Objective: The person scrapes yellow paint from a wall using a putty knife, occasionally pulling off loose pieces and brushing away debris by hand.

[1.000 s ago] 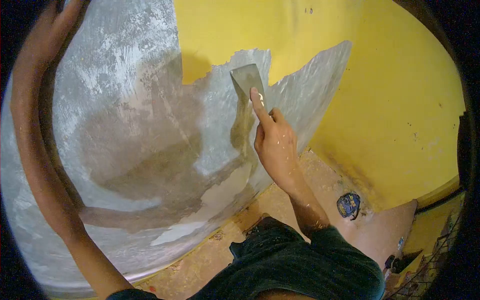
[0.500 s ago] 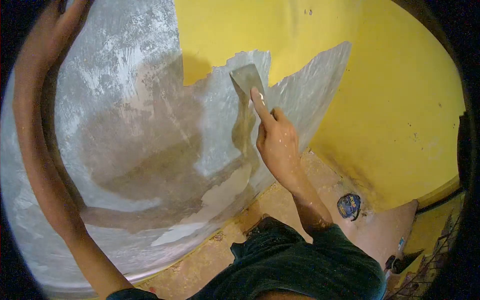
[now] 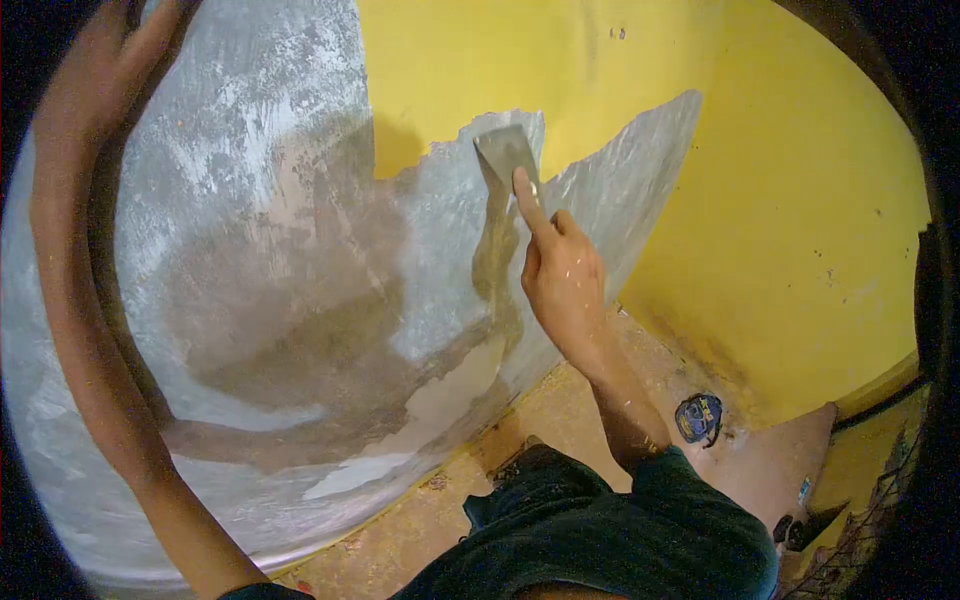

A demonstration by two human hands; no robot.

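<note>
My right hand (image 3: 565,270) is closed round the handle of a wide-bladed scraper (image 3: 507,152), its index finger stretched along the tool. The blade lies against the grey patch of the wall (image 3: 440,240), just below the jagged edge of the yellow paint (image 3: 470,60). White specks dot the back of this hand. At the top left, my left hand (image 3: 130,45) is raised beside the grey wall; its fingertips are cut off by the view's edge, and whether it holds anything is hidden.
A yellow wall (image 3: 800,220) curves away on the right. On the dusty floor (image 3: 570,410) below lies a dark blue item with yellow marks (image 3: 698,418). Farther right are a dark object (image 3: 788,532) and thin branch-like strands near the edge.
My right hand and the scraper have shifted slightly right in the view. The wall's paint edge also appears a little lower and farther right. My left hand stays raised.
</note>
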